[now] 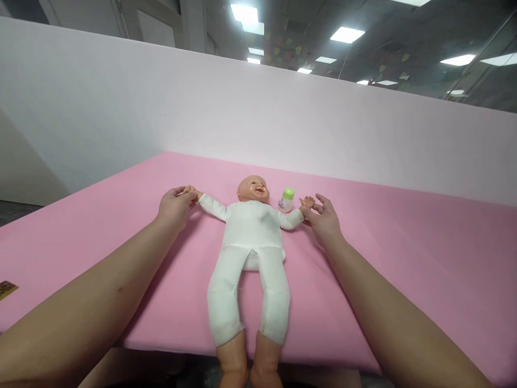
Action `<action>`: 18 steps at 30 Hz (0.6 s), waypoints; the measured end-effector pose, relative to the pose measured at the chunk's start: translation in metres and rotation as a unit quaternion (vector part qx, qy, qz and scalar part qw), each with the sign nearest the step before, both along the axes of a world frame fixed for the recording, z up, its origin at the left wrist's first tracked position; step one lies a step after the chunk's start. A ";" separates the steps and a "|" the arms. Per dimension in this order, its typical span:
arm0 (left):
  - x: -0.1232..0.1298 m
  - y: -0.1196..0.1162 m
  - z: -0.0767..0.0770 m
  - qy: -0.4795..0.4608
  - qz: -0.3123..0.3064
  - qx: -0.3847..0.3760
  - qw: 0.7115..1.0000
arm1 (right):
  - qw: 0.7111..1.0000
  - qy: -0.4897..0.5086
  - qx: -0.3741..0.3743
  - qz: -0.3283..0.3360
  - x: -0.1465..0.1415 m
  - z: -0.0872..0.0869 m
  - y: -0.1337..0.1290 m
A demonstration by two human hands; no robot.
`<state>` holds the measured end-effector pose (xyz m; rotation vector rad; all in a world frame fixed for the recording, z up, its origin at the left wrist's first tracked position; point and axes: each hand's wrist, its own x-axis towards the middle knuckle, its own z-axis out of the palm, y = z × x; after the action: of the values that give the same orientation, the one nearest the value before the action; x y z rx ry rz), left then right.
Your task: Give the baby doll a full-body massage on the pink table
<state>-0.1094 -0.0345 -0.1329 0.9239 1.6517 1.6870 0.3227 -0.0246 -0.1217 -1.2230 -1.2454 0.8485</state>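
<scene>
A baby doll [252, 231] with a white cloth body lies on its back on the pink surface [161, 302], its head away from me and its feet over the near edge. Its arms are spread to both sides. My left hand [175, 207] is closed on the doll's hand at the left. At the right, my right hand [324, 218] holds the doll's other wrist between thumb and fingers. A small clear bottle [286, 200] with a green cap is beside the doll's head, near its arm on the right.
A pale wall [258, 118] rises behind the pink surface. At the far left edge lies a yellow and black label [7, 289]. Ceiling lights and dark glass show above the wall.
</scene>
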 end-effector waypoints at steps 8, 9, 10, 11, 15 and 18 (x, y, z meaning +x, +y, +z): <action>0.068 -0.051 0.032 0.084 -0.194 0.155 0.965 | 0.929 -0.286 0.214 0.100 -0.045 0.025 -0.055; 0.076 -0.058 0.035 0.137 -0.207 0.151 0.957 | 0.906 -0.328 0.237 0.123 -0.050 0.026 -0.060; 0.083 -0.064 0.036 0.208 -0.218 0.145 0.942 | 0.884 -0.364 0.256 0.143 -0.055 0.026 -0.064; 0.088 -0.070 0.037 0.285 -0.240 0.133 0.918 | 0.864 -0.391 0.272 0.162 -0.058 0.026 -0.067; 0.099 -0.079 0.040 0.515 -0.340 0.085 0.782 | 0.822 -0.434 0.298 0.216 -0.063 0.024 -0.069; 0.099 -0.080 0.042 0.558 -0.389 0.075 0.729 | 0.806 -0.445 0.304 0.245 -0.059 0.023 -0.064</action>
<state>-0.0105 -0.1145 -0.0914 2.5922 1.2974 0.5912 0.2635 -0.0890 -0.0982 -0.7427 -2.4413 0.0992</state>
